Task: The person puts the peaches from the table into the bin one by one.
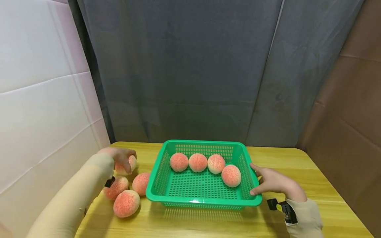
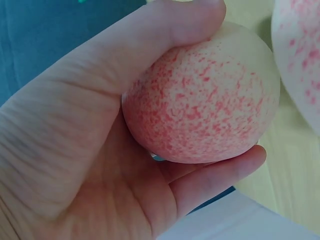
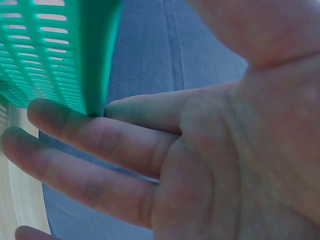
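My left hand (image 1: pixel 120 157) grips a pink-and-cream peach (image 2: pixel 205 100) at the table's left, thumb over one side and fingers round the other. Three more peaches lie close by on the table: one peach (image 1: pixel 116 187) beside the wrist, a peach (image 1: pixel 126 203) nearest me and another peach (image 1: pixel 141 183) against the basket's left side in the head view. My right hand (image 1: pixel 275 181) holds the right rim of a green plastic basket (image 1: pixel 205 200), thumb on the rim. In the right wrist view, its fingers (image 3: pixel 100 140) reach along the mesh wall.
Several peaches (image 1: pixel 197 162) sit inside the basket, in a row along its back and right. The wooden table (image 1: pixel 297 172) ends at a dark grey curtain (image 1: pixel 184 72). A white panel (image 1: pixel 44 99) stands at left, a brown one (image 1: pixel 351 109) at right.
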### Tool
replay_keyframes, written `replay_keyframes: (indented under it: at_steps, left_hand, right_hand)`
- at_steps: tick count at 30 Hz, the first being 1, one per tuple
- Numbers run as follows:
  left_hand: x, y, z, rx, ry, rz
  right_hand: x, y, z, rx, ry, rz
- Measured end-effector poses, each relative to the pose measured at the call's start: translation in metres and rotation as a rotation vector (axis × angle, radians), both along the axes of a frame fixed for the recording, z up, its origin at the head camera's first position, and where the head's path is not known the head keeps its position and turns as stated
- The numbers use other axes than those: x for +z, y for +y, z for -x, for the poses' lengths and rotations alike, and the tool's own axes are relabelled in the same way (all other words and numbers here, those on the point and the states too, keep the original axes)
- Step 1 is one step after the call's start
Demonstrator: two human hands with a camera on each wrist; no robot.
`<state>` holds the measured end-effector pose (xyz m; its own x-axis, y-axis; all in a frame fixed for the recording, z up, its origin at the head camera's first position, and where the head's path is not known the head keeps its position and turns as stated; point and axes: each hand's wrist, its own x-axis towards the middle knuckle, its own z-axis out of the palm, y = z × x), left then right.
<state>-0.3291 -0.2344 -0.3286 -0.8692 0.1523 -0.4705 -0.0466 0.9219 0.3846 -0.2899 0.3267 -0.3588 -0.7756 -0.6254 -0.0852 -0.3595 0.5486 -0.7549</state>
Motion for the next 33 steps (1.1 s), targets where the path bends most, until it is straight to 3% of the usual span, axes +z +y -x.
replay_keyframes:
  at_steps: [9,18,28,33]
  left_hand:
    - [0.010,-0.002,0.001,0.014,-0.001,-0.047]
    - [0.013,-0.005,0.007,0.001,0.010,0.010]
    - [0.026,0.006,-0.005,0.078,-0.020,-0.068]
    - [0.036,0.012,-0.003,0.019,0.005,0.017]
  right_hand:
    - [0.002,0.001,0.001,-0.015,-0.003,-0.016]
    - [0.003,-0.001,0.001,-0.017,-0.008,-0.015]
    - [0.004,0.000,0.000,-0.006,-0.022,0.000]
    - [0.004,-0.001,-0.001,-0.011,-0.020,-0.006]
